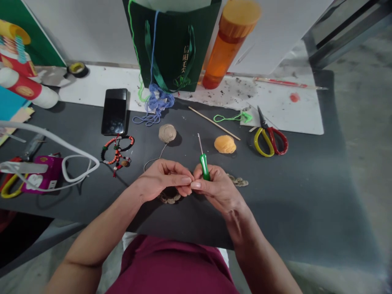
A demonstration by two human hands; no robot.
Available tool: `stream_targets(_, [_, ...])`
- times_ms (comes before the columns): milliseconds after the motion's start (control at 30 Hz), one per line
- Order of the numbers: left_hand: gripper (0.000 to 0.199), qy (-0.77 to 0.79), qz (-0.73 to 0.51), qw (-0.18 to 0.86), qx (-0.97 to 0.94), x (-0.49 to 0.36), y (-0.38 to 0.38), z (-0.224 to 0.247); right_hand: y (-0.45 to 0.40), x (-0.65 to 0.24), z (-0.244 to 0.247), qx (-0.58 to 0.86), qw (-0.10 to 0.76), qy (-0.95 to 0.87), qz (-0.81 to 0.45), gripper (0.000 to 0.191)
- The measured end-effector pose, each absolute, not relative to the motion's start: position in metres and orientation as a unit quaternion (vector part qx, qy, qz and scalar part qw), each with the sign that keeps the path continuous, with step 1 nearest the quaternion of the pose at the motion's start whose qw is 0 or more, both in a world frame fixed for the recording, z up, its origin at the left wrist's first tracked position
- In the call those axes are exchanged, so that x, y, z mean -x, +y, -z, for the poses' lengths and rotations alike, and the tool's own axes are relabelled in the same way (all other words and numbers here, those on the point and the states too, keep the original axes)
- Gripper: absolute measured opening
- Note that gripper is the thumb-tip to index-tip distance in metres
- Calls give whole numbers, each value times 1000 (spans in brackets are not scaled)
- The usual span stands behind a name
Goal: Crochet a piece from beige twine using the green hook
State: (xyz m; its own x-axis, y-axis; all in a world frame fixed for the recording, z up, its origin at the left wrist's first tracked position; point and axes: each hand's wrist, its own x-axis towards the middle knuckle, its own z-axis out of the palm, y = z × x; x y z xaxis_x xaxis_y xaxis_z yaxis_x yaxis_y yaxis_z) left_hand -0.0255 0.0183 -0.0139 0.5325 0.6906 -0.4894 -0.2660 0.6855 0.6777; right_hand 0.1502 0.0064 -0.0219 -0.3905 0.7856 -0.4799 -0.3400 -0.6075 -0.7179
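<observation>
Head view: a crochet hook with a green plastic handle (205,169) and a thin metal shaft, upright and tilted slightly toward the far side, gripped in the right hand (218,191), fingers curled round the handle. Left hand (163,179): thumb and fingers pressed together, fingertips (183,180) touching the right hand's thumb; whatever they pinch is hidden. Both forearms angle inward from the near edge.

A beige crocheted strip (169,198) curves beneath the hands, reappearing just right of them. A tan yarn ball (167,133) lies farther off, its strand looping toward the left hand. An orange yarn ball (225,144) lies right of the hook.

Farther out on the dark grey tabletop (294,204): a thin wooden stick (214,123), red-and-yellow-handled scissors (270,141), a black smartphone (114,111), a beaded black-and-red loop (117,153), and tangled blue yarn (155,105).
</observation>
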Motion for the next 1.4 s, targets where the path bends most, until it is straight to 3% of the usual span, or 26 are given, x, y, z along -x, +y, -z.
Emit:
stream_targets(400, [41,393,-326,814,-277,23,19,11,5,-151,21,404,400,-288,-771,46])
stream_targets(833, [39,422,-340,786,-299,22,17,10,4,-153,18,452,390,-329,-732,45])
stream_targets(933, [39,433,-360,767,-308,20,17,10,1,-152,16,500,400,-394,-659,39])
stream_targets(1133, [37,461,-388,742,-293,18,16,12,-7,-151,15,599,388,-587,-382,12])
stream_targets(1400, [38,457,-381,757,-270,20,17,10,-8,-149,18,582,389,-648,-301,15])
